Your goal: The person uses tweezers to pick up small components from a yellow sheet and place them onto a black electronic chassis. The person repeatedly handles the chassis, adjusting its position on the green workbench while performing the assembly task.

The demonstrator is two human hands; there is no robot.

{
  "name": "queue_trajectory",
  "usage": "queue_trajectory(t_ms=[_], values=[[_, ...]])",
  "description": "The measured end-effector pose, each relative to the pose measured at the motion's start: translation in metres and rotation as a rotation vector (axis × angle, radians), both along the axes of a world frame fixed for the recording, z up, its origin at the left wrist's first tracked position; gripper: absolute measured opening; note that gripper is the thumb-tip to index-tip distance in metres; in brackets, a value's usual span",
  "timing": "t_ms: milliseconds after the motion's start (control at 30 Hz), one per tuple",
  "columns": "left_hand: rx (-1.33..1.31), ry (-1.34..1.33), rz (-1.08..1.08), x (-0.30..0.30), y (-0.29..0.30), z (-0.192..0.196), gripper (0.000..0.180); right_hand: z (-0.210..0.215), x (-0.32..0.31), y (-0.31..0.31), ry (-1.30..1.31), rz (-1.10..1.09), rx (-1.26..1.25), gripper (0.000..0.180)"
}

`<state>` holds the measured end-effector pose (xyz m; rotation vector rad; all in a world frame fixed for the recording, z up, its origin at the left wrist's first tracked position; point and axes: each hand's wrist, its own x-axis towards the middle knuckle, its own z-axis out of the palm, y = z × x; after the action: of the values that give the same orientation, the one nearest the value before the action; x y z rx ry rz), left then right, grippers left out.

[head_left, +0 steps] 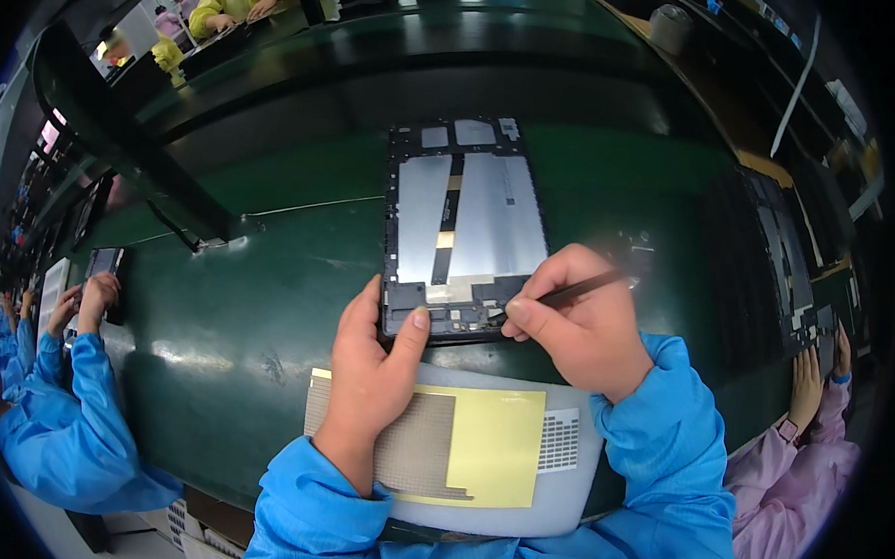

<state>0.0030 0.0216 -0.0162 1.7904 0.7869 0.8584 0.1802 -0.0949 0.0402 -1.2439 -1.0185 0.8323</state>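
Note:
An opened tablet (500, 212) lies on the green bench with its silver inner plate facing up. A dark ribbon cable (451, 205) runs lengthwise down that plate. My left hand (372, 371) grips the tablet's near left corner, thumb on top and fingers along the side. Over the near right corner, my right hand (595, 326) pinches slim black tweezers (589, 285) between thumb and fingers. Their tip is at the small circuit parts along the near edge, partly hidden by my fingertips.
Nearer me, a pale foam pad (570, 500) carries a yellow sheet (500, 442) with brown gridded pieces and a white label sheet (560, 439). Co-workers sit left and right; another tablet (783, 259) lies at right. A dark post (134, 146) stands left.

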Motion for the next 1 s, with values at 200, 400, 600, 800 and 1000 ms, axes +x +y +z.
queue_trajectory(t_ms=[200,400,600,800,1000], values=[[0.004,0.015,0.018,-0.001,-0.001,0.0,0.046,-0.003,-0.006,0.003,-0.218,-0.019,-0.049,0.013],[0.068,0.047,0.021,-0.001,-0.001,0.0,0.045,-0.002,-0.006,0.001,-0.243,-0.004,-0.035,0.012],[0.053,0.049,0.03,0.0,-0.001,0.002,0.045,-0.008,-0.005,0.001,-0.484,-0.019,0.113,0.013],[0.014,0.044,0.035,0.0,-0.001,0.0,0.046,-0.009,-0.002,-0.003,-0.481,0.0,0.106,0.014],[-0.037,-0.042,0.014,0.0,0.001,0.001,0.044,-0.021,0.017,0.004,0.091,-0.421,0.267,0.014]])
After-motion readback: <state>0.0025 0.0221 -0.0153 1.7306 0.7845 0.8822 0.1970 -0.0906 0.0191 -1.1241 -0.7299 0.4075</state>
